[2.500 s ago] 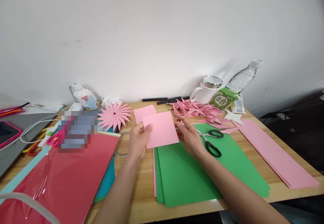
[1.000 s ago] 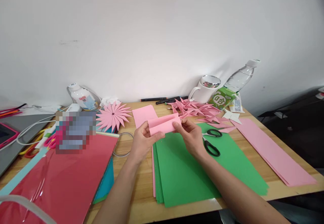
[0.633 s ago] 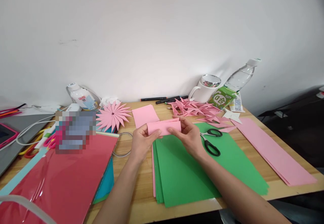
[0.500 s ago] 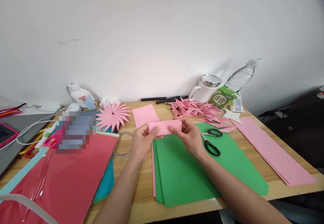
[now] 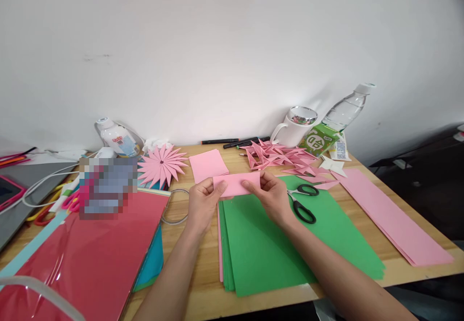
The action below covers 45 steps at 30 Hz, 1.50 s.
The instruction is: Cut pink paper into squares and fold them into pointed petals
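A folded pink paper (image 5: 236, 186) is held up between my hands, its long side level. My left hand (image 5: 203, 205) pinches its left end, thumb on the near face. At the right end my right hand (image 5: 272, 196) does the same, the other fingers behind the sheet. Below lies a stack of green paper (image 5: 275, 253), with black-handled scissors (image 5: 303, 202) resting on it near my right hand. Just behind the held piece is a pile of pink paper squares (image 5: 208, 162). Folded pink points (image 5: 277, 156) lie heaped at the back right.
A pink paper pinwheel (image 5: 162, 165) and a white bottle (image 5: 118, 138) stand back left, above a red paper pack (image 5: 90, 248). A white mug (image 5: 295, 130), green box (image 5: 319, 139) and water bottle (image 5: 346, 110) line the wall. Long pink strips (image 5: 391, 217) lie right.
The pink paper's upper edges have come together into one flat strip, and it sits slightly lower. My right fingers have shifted a little at its top right corner.
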Tool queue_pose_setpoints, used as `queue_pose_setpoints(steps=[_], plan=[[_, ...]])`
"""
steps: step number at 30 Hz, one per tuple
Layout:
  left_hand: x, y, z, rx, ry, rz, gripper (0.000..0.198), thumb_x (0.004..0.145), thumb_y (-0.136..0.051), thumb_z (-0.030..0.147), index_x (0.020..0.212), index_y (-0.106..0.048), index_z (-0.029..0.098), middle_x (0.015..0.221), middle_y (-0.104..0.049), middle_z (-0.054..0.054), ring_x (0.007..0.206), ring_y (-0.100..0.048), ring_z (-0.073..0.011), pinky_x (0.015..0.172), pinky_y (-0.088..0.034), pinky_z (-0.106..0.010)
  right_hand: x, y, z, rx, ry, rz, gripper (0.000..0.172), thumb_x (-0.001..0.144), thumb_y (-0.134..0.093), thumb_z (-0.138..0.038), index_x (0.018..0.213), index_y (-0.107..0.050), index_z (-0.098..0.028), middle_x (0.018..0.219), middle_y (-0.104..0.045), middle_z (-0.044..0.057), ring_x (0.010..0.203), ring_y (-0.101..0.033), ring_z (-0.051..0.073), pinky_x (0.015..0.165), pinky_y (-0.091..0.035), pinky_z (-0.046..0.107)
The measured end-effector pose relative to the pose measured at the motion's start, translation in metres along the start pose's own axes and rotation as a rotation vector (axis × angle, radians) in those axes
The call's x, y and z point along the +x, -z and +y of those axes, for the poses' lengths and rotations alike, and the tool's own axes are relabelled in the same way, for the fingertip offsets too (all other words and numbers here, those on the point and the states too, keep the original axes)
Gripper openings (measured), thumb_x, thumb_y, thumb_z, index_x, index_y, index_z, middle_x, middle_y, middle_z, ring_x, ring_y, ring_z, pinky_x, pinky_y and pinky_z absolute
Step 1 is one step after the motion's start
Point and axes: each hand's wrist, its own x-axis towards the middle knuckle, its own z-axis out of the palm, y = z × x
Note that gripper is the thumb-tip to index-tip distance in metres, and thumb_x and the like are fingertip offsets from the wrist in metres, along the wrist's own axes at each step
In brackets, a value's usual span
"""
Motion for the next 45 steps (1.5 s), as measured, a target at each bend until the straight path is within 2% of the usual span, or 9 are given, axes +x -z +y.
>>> queue_pose_setpoints(steps=[10,22,33,40,45], plan=[[-0.0006,0.0001,0.0,0.002,0.003,0.002,0.035,0.059,-0.079,0.038,0.083,-0.072,0.013,0.08,-0.071,-0.006,0.072,-0.065,-0.0191,0.06,-0.054,-0.029,0.0005,-0.0004,0.0012,0.016,-0.006,-0.004,0.037,0.051,-0.085,-0.034,0.076,-0.064,-0.017,0.077,-0.07,0.001,0.069,-0.061,0.014,0.064,-0.05,0.025],[-0.0013,-0.0018,0.0027,0.016,0.011,0.016,0.035,0.059,-0.078,0.041,0.079,-0.071,0.013,0.076,-0.07,-0.004,0.07,-0.064,-0.0182,0.058,-0.053,-0.027,-0.0001,0.0001,0.0007,-0.063,0.008,0.009,0.044,0.051,-0.082,-0.046,0.077,-0.063,-0.018,0.077,-0.069,0.004,0.069,-0.061,0.018,0.063,-0.05,0.03],[-0.0011,-0.0008,0.0017,0.031,0.001,0.007,0.033,0.06,-0.077,0.042,0.077,-0.07,0.015,0.071,-0.068,-0.002,0.067,-0.062,-0.0165,0.056,-0.052,-0.026,0.0002,-0.0001,0.0013,-0.029,0.002,-0.013,0.036,0.056,-0.082,-0.039,0.078,-0.064,-0.018,0.075,-0.068,0.002,0.067,-0.06,0.016,0.061,-0.048,0.028],[-0.001,-0.0013,0.0026,0.021,0.013,0.011,0.037,0.058,-0.078,0.043,0.081,-0.071,0.014,0.079,-0.07,-0.004,0.071,-0.063,-0.0187,0.056,-0.053,-0.026,0.0002,-0.0003,0.0013,-0.053,0.009,-0.005,0.038,0.055,-0.081,-0.042,0.079,-0.064,-0.018,0.076,-0.069,0.003,0.068,-0.061,0.017,0.061,-0.049,0.03],[-0.001,-0.0019,0.0028,0.018,0.015,0.026,0.037,0.058,-0.078,0.042,0.08,-0.071,0.014,0.077,-0.07,-0.005,0.07,-0.064,-0.0187,0.057,-0.053,-0.026,-0.0001,-0.0013,0.0004,-0.066,0.008,0.007,0.038,0.054,-0.081,-0.043,0.077,-0.064,-0.019,0.074,-0.068,0.002,0.067,-0.061,0.018,0.061,-0.05,0.03]])
